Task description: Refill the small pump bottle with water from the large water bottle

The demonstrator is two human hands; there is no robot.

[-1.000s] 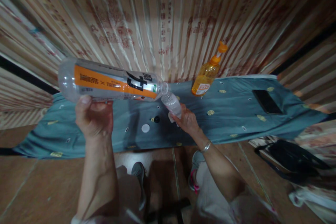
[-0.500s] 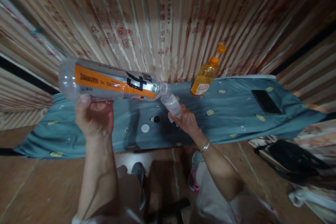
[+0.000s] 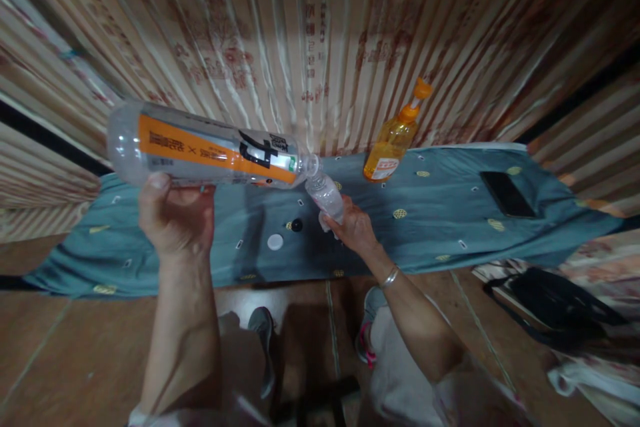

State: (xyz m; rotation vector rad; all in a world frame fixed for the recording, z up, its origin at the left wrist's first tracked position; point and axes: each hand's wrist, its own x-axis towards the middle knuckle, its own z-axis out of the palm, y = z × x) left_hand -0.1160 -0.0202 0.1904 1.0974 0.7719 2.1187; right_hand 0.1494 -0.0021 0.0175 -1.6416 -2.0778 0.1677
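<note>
My left hand point(image 3: 177, 217) is closed round the lower part of a large clear plastic bottle point(image 3: 210, 150) with an orange and black label. That bottle is tipped nearly level, its neck pointing right and sloping slightly down. Its mouth meets the mouth of a small clear plastic bottle point(image 3: 325, 195), which leans up to the left. My right hand point(image 3: 353, 227) grips the small bottle near its base; something whitish shows under the fingers. Below the bottles, a white cap point(image 3: 275, 241) and a small black cap point(image 3: 297, 225) lie on the cloth.
A pump bottle of amber liquid point(image 3: 390, 147) stands on the teal cloth point(image 3: 425, 227) against the striped curtain point(image 3: 280, 33). A black phone point(image 3: 507, 194) lies at the right. Beyond the table's front right corner is a black bag point(image 3: 560, 303).
The base of the large bottle has risen slightly, with my left hand moving a little up and left. The small bottle and my right hand stay nearly in place.
</note>
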